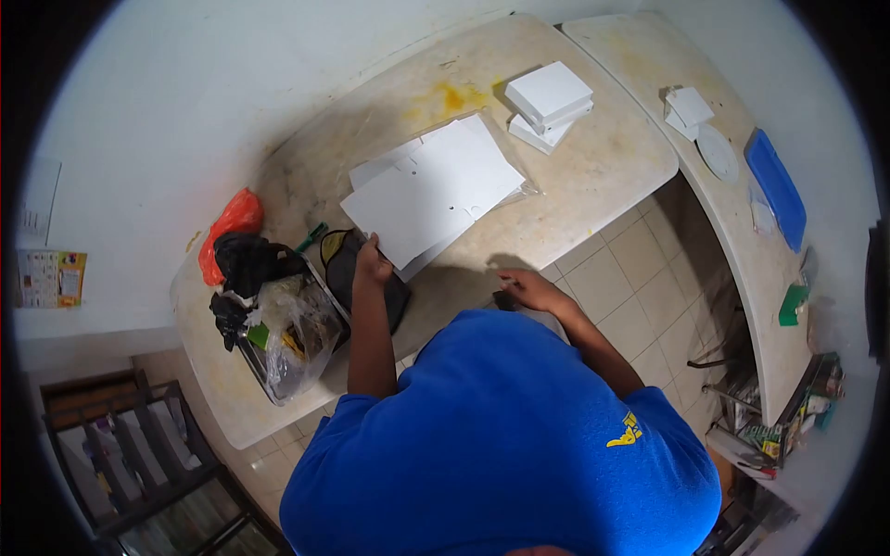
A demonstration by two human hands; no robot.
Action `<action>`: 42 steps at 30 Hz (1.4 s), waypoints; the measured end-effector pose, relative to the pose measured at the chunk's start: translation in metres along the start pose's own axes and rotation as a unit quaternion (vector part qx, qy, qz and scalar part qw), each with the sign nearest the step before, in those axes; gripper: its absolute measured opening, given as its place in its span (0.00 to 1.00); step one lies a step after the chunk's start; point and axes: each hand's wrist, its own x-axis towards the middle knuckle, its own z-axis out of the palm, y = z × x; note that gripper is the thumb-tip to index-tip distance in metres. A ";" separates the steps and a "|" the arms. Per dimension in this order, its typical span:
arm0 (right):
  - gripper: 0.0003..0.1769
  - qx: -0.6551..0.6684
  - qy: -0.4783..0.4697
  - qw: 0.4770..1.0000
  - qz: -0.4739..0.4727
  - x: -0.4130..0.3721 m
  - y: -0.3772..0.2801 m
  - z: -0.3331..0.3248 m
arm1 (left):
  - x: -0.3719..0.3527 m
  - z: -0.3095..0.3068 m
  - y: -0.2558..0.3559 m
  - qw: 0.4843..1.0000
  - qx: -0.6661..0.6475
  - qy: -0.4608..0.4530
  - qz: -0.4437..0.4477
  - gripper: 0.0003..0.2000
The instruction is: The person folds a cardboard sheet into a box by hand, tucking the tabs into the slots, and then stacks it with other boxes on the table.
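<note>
My left hand (373, 260) is at the lower left corner of a flat white cardboard sheet (436, 181), its fingers closed on the edge. More flat sheets and clear plastic lie under that sheet. Just below and left of this hand is a dark bag (389, 298). My right hand (530, 289) is near the table's front edge, close to my body, with its fingers curled; what it holds, if anything, is too small to make out.
Folded white boxes (549, 93) are stacked at the back of the table (612, 176). A tray (252, 366) of plastic bags stands at the left beside a red bag (236, 218). A second table (732, 250) at the right bears a blue tray (777, 190).
</note>
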 end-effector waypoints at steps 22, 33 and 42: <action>0.35 -0.412 0.116 0.904 -0.017 0.159 -0.036 0.075 | -0.063 0.083 0.062 0.949 0.267 0.041 0.163 0.12; 0.33 -0.371 0.036 0.928 -0.009 0.172 -0.038 0.051 | -0.145 0.101 0.142 0.952 0.148 -0.138 0.229 0.18; 0.32 0.635 -0.042 0.763 0.112 0.193 -0.049 -0.049 | -0.163 0.074 0.101 0.944 0.117 -0.107 0.289 0.17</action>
